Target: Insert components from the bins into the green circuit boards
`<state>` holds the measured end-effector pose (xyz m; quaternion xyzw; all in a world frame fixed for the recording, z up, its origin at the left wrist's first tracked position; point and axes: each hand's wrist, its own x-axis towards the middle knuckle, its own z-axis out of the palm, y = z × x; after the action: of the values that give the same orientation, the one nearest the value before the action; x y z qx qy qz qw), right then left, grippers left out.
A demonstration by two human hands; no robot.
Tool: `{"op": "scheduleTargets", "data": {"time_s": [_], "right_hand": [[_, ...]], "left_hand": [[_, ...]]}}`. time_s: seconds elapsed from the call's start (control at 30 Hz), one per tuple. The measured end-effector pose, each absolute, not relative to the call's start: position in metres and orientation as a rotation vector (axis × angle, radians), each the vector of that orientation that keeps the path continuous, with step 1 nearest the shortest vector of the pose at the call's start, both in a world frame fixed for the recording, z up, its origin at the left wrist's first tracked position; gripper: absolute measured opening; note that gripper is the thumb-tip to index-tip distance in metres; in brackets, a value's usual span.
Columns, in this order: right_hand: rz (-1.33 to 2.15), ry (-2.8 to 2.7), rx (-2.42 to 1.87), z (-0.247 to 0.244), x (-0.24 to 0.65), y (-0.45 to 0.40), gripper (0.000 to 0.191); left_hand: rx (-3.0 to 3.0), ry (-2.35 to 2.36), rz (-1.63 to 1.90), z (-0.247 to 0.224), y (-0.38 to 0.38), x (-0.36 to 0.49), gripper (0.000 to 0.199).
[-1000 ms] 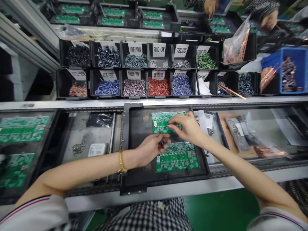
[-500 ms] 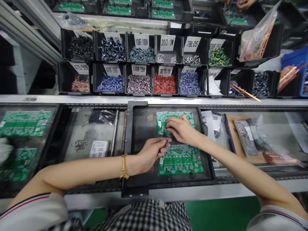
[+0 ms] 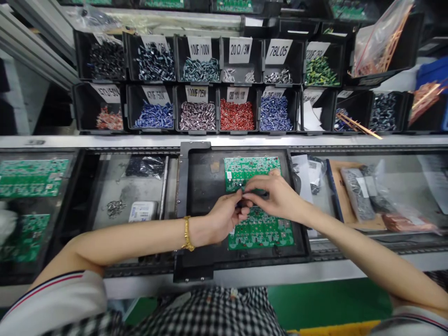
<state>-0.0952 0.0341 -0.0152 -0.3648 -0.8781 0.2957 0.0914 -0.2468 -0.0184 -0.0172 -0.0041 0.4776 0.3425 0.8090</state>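
Two green circuit boards lie in a black tray (image 3: 205, 210): the upper board (image 3: 252, 165) and the lower board (image 3: 261, 233). My left hand (image 3: 226, 214), below a gold bracelet, is over the left side of the boards with its fingers curled. A small dark blue part shows at its fingertips, too small to name. My right hand (image 3: 271, 191) reaches in from the right above the gap between the boards. Its thumb and index finger are pinched together and meet the left fingertips; what they grip is too small to make out.
Two rows of labelled black bins with small components, such as the red ones (image 3: 237, 114), stand behind the rail (image 3: 147, 141). Bagged parts (image 3: 357, 193) lie at the right. More green boards (image 3: 33, 177) sit at the left, near a white-gloved hand (image 3: 7, 221).
My right hand has moved down from the upper board to meet my left fingertips. The view has shifted slightly.
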Motion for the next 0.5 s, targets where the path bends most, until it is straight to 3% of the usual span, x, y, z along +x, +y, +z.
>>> {"op": "scheduleTargets", "data": {"time_s": [0.17,0.23,0.37,0.5], "right_hand": [[0.491,-2.730,-1.190,-0.025,-0.078,0.045,0.017],[0.444,-2.778,-1.170,-0.031,-0.074,0.051,0.016],[0.389,-2.840,-1.101,-0.035,-0.073,0.055,0.017],[0.295,-2.911,-1.060,-0.031,-0.074,0.054,0.019]], "left_hand": [[0.090,1.054,0.629,-0.014,-0.018,-0.241,0.020],[0.150,1.060,0.583,-0.017,-0.018,-0.241,0.015],[0.279,1.043,0.569,-0.023,-0.017,-0.244,0.030],[0.212,1.033,0.599,-0.024,-0.016,-0.245,0.016]]}}
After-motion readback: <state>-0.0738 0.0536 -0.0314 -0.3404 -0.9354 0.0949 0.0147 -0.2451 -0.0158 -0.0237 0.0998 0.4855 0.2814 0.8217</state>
